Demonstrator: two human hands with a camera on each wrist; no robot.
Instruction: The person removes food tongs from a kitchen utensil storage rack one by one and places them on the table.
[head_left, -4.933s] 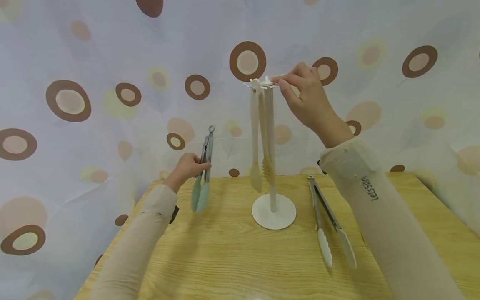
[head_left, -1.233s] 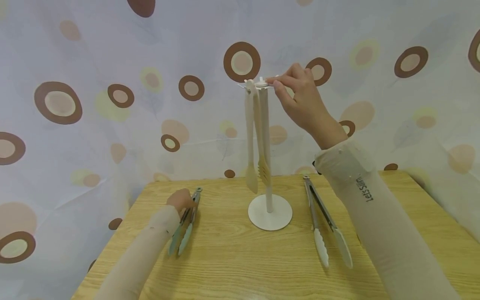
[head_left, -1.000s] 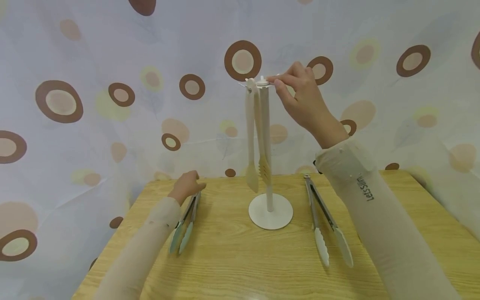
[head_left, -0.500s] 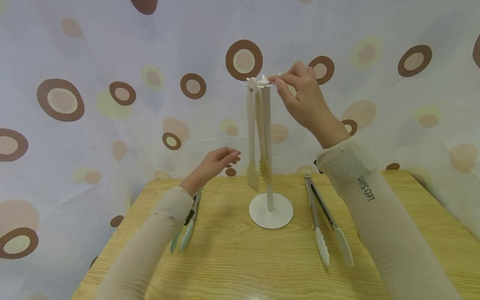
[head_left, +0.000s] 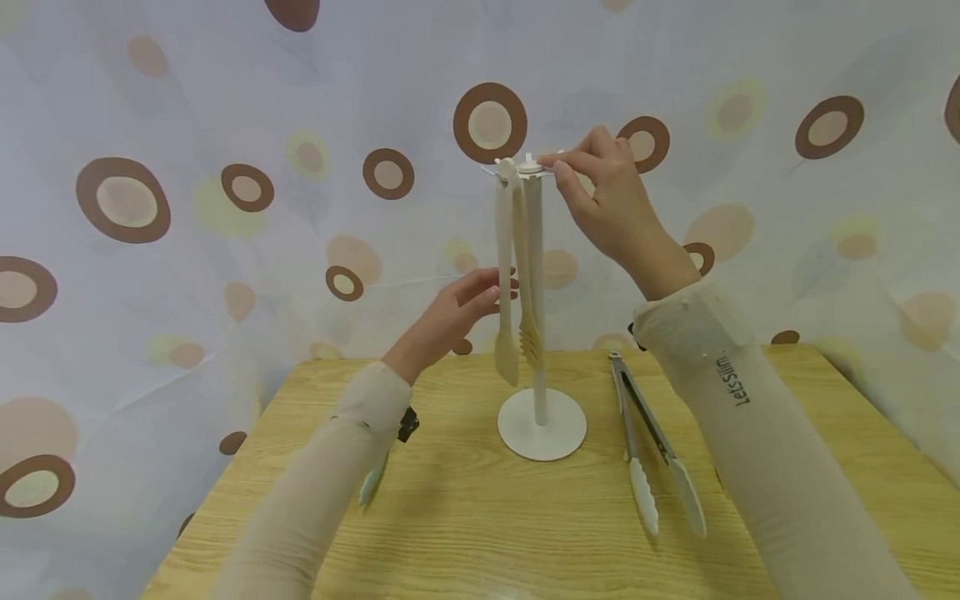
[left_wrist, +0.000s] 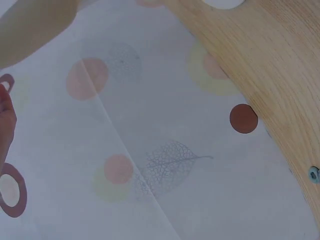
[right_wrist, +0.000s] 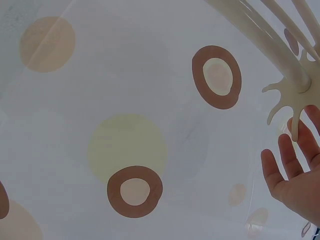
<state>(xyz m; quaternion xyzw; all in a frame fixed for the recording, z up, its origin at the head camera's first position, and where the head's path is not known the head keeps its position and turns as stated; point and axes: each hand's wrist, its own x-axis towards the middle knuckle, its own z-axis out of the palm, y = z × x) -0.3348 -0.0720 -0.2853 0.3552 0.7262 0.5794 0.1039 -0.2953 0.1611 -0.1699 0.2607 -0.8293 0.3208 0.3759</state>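
A white utensil stand (head_left: 536, 250) holds a hanging beige spoon-like utensil (head_left: 506, 358) and a beige utensil with a comb-like edge (head_left: 529, 333) close beside it. My left hand (head_left: 453, 312) is at the spoon-like utensil's handle, its fingers relaxed and partly behind it; whether they touch is unclear. At the top, my right hand (head_left: 611, 187) pinches the hooked rim of the stand between thumb and forefinger. The right wrist view shows that hand's other fingers (right_wrist: 287, 160) loosely spread below the hooks (right_wrist: 295, 100). Teal-tipped tongs (head_left: 371, 485) lie on the table, mostly hidden by my left sleeve.
White-tipped tongs (head_left: 651, 442) lie spread on the wooden table (head_left: 480, 533), right of the stand's round base (head_left: 517, 433). A spotted curtain (head_left: 225, 108) hangs behind. The teal tongs' hanging ring (left_wrist: 314, 174) shows in the left wrist view.
My left hand lowered the teal tongs onto the table at left and let go. It then rose rightward to the hanging utensils. My right hand stayed at the stand's top.
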